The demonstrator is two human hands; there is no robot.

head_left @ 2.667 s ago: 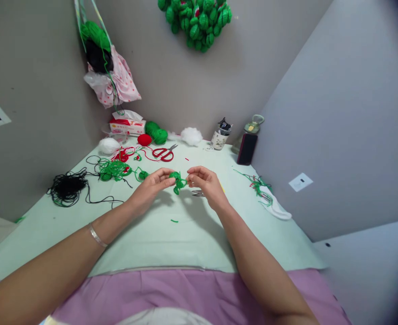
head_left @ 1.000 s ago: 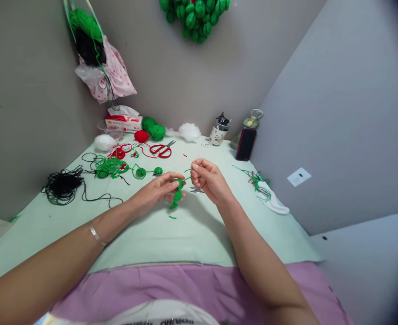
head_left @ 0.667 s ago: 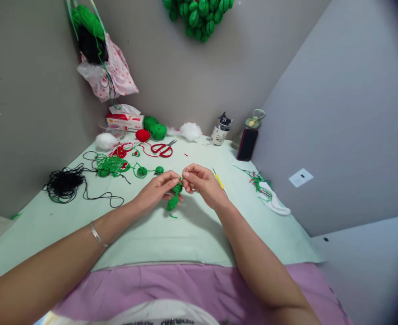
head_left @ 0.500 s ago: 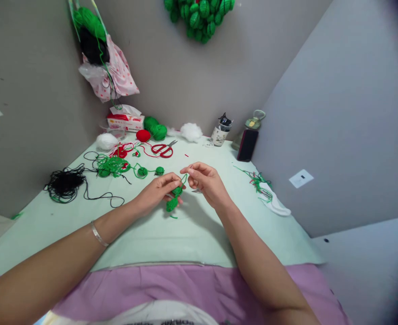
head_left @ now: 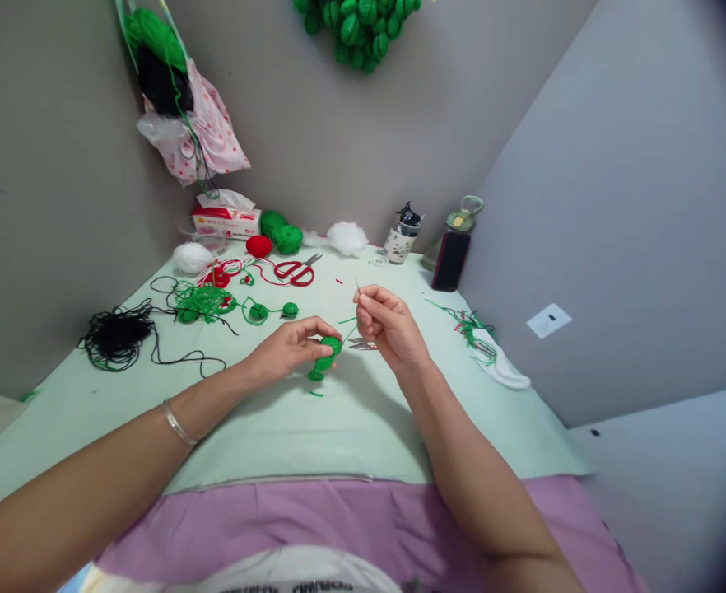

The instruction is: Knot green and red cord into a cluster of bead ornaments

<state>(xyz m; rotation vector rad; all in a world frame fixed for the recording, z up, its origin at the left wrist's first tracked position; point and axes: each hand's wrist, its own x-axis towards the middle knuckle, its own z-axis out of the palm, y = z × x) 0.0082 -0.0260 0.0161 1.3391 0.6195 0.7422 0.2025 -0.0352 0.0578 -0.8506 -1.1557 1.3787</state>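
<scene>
Between the thumb and fingers of my left hand (head_left: pixel 298 350) is a small green crocheted piece (head_left: pixel 326 360), its lower end hanging free. My right hand (head_left: pixel 388 321) is closed in a pinch on a thin needle (head_left: pixel 357 285) that points up and away from me. A green yarn strand (head_left: pixel 351 329) runs from the crocheted piece toward my right hand. Under that hand lie small snips (head_left: pixel 363 343), partly covered by it. A short green yarn scrap (head_left: pixel 317 394) lies on the table just below the piece.
Red-handled scissors (head_left: pixel 298 270), a red yarn ball (head_left: pixel 258 246) and green yarn (head_left: pixel 281 233) lie at the back. Tangled black yarn (head_left: pixel 118 336) is at the left. A phone (head_left: pixel 451 261) leans at the back right, with yarn scraps (head_left: pixel 477 338) nearer me.
My right hand has drawn slightly right, and the needle now shows upright in its pinch. The green piece has turned in my left hand. More of the snips is visible.
</scene>
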